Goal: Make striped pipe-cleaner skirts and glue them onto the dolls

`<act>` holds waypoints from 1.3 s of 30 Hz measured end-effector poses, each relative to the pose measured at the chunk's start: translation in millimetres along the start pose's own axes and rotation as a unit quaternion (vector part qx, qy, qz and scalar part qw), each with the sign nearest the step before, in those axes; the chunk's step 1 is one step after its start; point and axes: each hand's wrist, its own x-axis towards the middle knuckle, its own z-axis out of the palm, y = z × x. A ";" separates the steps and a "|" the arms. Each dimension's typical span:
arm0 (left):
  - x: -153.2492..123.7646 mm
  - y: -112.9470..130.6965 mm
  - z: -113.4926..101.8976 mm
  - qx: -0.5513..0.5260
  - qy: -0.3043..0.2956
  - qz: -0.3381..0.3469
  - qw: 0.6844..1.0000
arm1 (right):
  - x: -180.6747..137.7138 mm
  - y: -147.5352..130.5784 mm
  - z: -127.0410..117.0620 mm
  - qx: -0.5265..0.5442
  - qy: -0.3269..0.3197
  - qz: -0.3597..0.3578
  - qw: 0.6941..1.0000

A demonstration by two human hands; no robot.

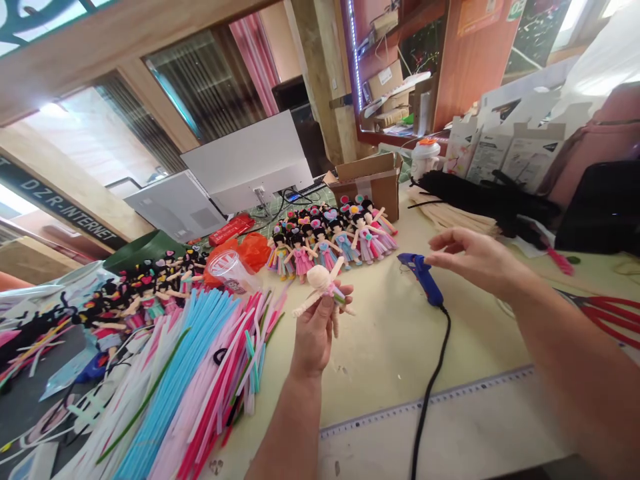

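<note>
My left hand [316, 327] is closed around a small bald pipe-cleaner doll [323, 283], held upright above the pale table [380, 347]. The doll has a cream head, cream arms and a pink and green body. My right hand [473, 257] hovers just right of a blue glue gun [423, 277] that stands on the table, its black cord [430, 387] running toward me. The right hand's fingers are loosely stretched and hold nothing.
A heap of blue, pink and white pipe cleaners [190, 380] lies at left. Finished dolls [333, 240] lean in rows behind, by a cardboard box [373, 180]. More dolls [145, 287], a plastic cup [227, 270], black pipe cleaners [480, 193] and a ruler strip [430, 400] are around.
</note>
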 end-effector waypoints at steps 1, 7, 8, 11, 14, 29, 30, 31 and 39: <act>-0.5 1.0 -0.1 -0.003 -0.002 0.001 1.000 | 3.3 9.9 0.2 -0.028 -0.034 0.021 0.999; -4.0 4.0 -1.4 -0.006 -0.020 0.023 1.000 | 8.7 27.4 30.8 -0.113 -0.183 0.087 0.973; -4.5 4.6 -1.7 -0.007 -0.025 0.027 0.999 | 8.6 23.1 34.4 -0.101 -0.188 0.104 0.971; -4.9 6.6 -3.4 -0.009 -0.037 0.034 0.999 | 7.4 3.2 36.4 0.028 -0.183 0.125 0.975; -3.5 7.8 -5.9 -0.012 -0.037 0.034 0.999 | 2.8 -21.1 30.7 0.196 -0.202 0.077 0.956; 4.3 -6.4 -13.5 -0.005 -0.039 -0.030 0.999 | -32.2 -43.6 41.5 0.201 -0.314 -0.033 0.927; 4.4 -7.0 -13.8 -0.005 -0.042 -0.033 0.999 | -32.7 -45.1 41.4 0.199 -0.313 -0.030 0.928; 4.4 -7.6 -14.1 -0.004 -0.044 -0.034 0.998 | -33.3 -46.6 41.0 0.197 -0.311 -0.026 0.929; 3.9 -7.4 -13.2 -0.006 -0.061 -0.025 0.998 | -32.6 -45.1 42.9 0.187 -0.316 -0.017 0.930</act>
